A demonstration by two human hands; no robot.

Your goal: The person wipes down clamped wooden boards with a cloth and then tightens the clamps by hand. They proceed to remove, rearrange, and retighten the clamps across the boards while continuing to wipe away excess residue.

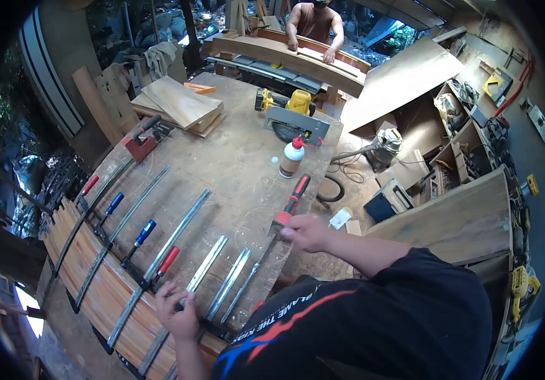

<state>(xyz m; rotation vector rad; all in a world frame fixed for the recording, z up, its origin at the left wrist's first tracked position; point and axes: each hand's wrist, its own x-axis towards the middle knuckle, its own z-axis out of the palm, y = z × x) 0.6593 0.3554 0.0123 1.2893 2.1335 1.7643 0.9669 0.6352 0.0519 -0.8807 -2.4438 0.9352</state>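
My left hand (pixel 179 311) is closed around a dark part of a bar clamp (pixel 206 263) near the edge of the glued wood strips (pixel 86 253). My right hand (pixel 304 233) grips a clamp with a red and black handle (pixel 298 190) at the table's right edge. Several bar clamps lie across the strips, among them ones with a blue handle (pixel 146 233) and a red handle (pixel 169 259). Beyond my right hand stands a white glue bottle (pixel 292 158) with a red cap.
A yellow circular saw (pixel 294 117) and stacked boards (pixel 184 104) rest on the worktable (pixel 222 152). At the back a person (pixel 315 28) has both hands on a curved wooden piece (pixel 266 50). A vacuum (pixel 384 147) and shelves stand to the right.
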